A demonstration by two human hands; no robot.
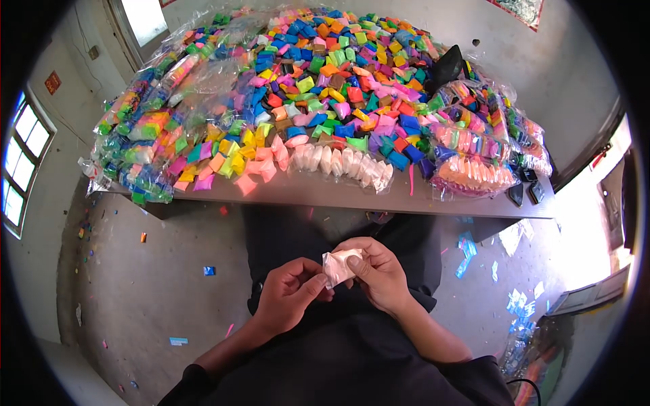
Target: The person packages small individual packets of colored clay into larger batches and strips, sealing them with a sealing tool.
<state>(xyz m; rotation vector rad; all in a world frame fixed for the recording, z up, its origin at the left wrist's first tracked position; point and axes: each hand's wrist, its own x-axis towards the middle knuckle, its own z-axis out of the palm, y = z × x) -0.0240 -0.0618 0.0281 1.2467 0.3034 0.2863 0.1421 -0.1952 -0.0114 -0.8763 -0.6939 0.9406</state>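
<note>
Above my lap, a small pale pink packet [340, 268] in clear wrap is held between both hands. My left hand [293, 292] pinches its left edge between thumb and fingers. My right hand [379, 274] grips its right side, thumb lying across the front. Beyond the hands, at the table's near edge, a row of similar pale packets [338, 164] stands side by side. To the left of that row lie several loose salmon-pink packets [267, 162]. A large heap of many-coloured packets [332, 74] covers the table behind them.
The dark table [325, 197] crosses in front of my knees. Clear bags of packets [474, 172] are at its right, with black packets [535, 192] near the corner. More bagged packets [135, 145] lie left. Wrapper scraps [521, 308] and a blue packet [209, 271] are on the floor.
</note>
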